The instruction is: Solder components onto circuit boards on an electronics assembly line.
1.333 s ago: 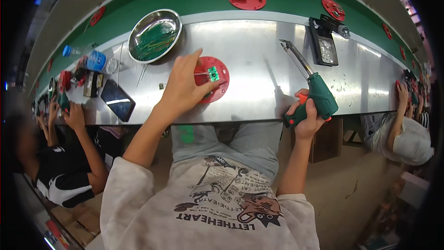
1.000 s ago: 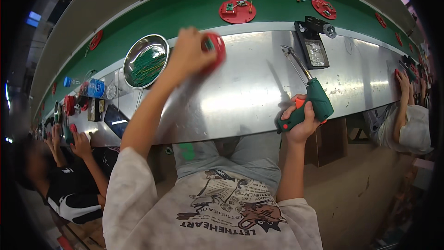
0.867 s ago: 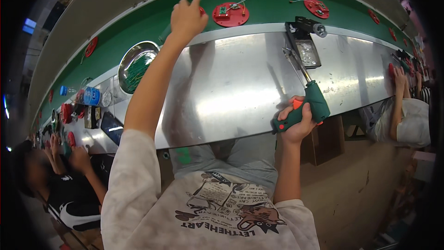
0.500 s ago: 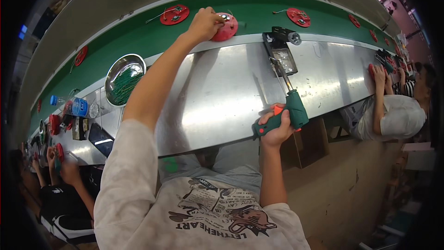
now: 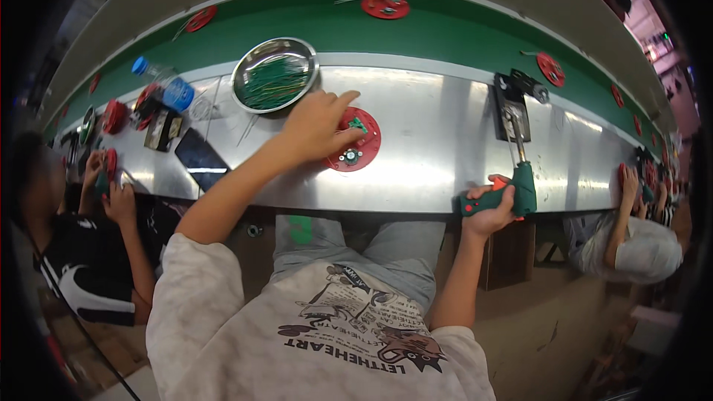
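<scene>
A round red plate (image 5: 365, 150) with a small green circuit board and a round metal part on it lies on the steel tabletop in front of me. My left hand (image 5: 319, 125) is over its left side, thumb and index finger spread apart, the thumb touching or just above the board. My right hand (image 5: 490, 212) is closed around the handle of a green pistol-shaped soldering gun (image 5: 524, 189) with a red trigger. Its metal tip points away from me, into the black soldering stand (image 5: 512, 115).
A steel bowl (image 5: 316, 67) of green wires stands beyond my left hand. Red plates (image 5: 386, 6) lie on the green belt (image 5: 445, 30) behind. A water bottle (image 5: 177, 90) and a dark phone-like slab (image 5: 200, 162) are at left. Co-workers (image 5: 627, 241) sit on both sides.
My left hand has brought a red plate from the green belt down onto the steel tabletop, and its fingers have spread. My right hand still holds the soldering gun at the stand. The view has shifted.
</scene>
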A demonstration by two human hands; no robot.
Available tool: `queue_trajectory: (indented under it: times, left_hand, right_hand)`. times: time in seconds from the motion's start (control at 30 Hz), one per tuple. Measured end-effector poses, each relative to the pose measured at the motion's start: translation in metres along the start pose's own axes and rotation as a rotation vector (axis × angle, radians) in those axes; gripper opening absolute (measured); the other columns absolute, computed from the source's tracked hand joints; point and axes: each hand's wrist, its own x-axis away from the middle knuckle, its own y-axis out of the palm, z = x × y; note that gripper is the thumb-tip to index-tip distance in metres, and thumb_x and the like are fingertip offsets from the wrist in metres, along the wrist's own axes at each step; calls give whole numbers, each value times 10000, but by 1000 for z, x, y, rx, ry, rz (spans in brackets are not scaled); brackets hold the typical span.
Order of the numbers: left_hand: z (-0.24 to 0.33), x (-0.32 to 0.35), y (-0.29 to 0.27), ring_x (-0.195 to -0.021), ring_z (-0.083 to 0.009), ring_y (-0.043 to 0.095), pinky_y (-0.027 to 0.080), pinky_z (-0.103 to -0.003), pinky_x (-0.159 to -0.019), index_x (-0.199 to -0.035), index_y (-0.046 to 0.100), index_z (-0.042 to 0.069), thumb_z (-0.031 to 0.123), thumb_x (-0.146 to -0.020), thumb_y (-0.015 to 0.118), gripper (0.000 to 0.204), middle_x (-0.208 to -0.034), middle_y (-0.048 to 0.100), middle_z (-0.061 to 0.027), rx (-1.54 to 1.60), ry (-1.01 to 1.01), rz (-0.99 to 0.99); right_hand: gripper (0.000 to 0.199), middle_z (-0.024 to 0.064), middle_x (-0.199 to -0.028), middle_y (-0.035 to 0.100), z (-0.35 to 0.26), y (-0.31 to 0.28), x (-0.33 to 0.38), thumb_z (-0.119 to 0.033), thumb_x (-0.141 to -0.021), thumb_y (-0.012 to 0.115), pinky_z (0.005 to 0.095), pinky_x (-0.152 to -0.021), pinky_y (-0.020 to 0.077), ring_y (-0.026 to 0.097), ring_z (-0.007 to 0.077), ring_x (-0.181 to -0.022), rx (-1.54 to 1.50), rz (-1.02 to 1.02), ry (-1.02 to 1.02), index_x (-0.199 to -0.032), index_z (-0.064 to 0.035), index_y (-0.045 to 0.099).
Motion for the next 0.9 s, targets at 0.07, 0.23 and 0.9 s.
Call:
queue_trajectory:
  times: [0.07, 0.23, 0.9]
  left_hand:
    - [-3, 18, 7, -961, -361, 599, 482, -454, -861, -1347, 583, 60, 328, -898, 712, 539, -986, 641, -174, 47, -13, 27]
    - [-12, 29, -2, -934, -382, 597, 484, -479, -857, -1309, 587, 14, 145, -944, 597, 388, -962, 644, -200, 310, -115, 334]
    - [-121, -27, -15, -748, -354, 705, 558, -410, -727, -830, 775, 15, 107, -801, 668, 145, -802, 724, -200, 304, -330, 259]
  right_hand:
    - [374, 120, -763, 592, -4, 5, 4, -316, -1024, 453, 334, -465, 481, 521, 176, -451, 45, -24, -42, -990, 43, 555]
    - [387, 106, -774, 589, -11, 15, 8, -347, -1039, 431, 333, -486, 450, 512, 172, -497, 151, -12, -65, -996, 12, 568]
    - [401, 72, -590, 533, -10, 17, 8, -363, -1017, 459, 314, -469, 454, 505, 171, -459, 195, 9, -60, -957, 17, 571]
